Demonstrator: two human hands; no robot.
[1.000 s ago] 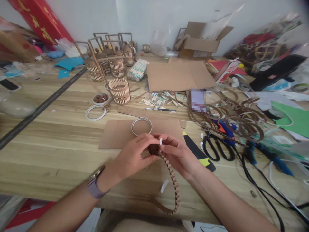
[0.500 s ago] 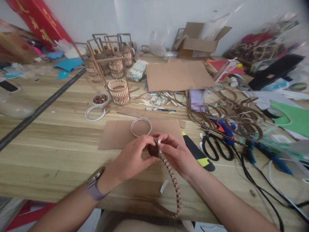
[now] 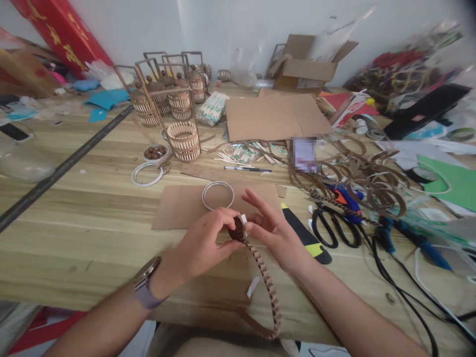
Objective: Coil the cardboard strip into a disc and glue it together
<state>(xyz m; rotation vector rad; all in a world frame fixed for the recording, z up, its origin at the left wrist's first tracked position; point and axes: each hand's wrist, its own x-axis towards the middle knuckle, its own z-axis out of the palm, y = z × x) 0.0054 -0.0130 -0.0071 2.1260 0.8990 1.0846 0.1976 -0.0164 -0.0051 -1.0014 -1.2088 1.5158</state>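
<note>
Fingers and thumb of my left hand [image 3: 206, 238] are closed around a dark brown coil [image 3: 237, 229], tightly rolled from a corrugated cardboard strip. The loose end of the corrugated strip [image 3: 267, 282] hangs from the coil and loops down toward the table's front edge. At the coil's right side, my right hand [image 3: 275, 230] pinches a small white paper tab [image 3: 244, 218] between thumb and a bent finger, while other fingers stretch upward. Below the hands lies another white paper scrap [image 3: 253, 286]. A white ring [image 3: 217, 195] sits on the cardboard sheet [image 3: 178, 208] just beyond my hands.
Black-handled scissors [image 3: 334, 225], a black-and-yellow tool [image 3: 307, 235], glue guns [image 3: 412, 240] with cables and brown cardboard rings [image 3: 386, 191] crowd the right. Small slatted baskets [image 3: 183, 141], a bowl of brown balls [image 3: 155, 152] and a pen [image 3: 247, 169] stand or lie further back.
Fingers of my right hand have lifted and straightened upward, with the thumb still by the white tab. My left hand and the coil stay nearly in place.
</note>
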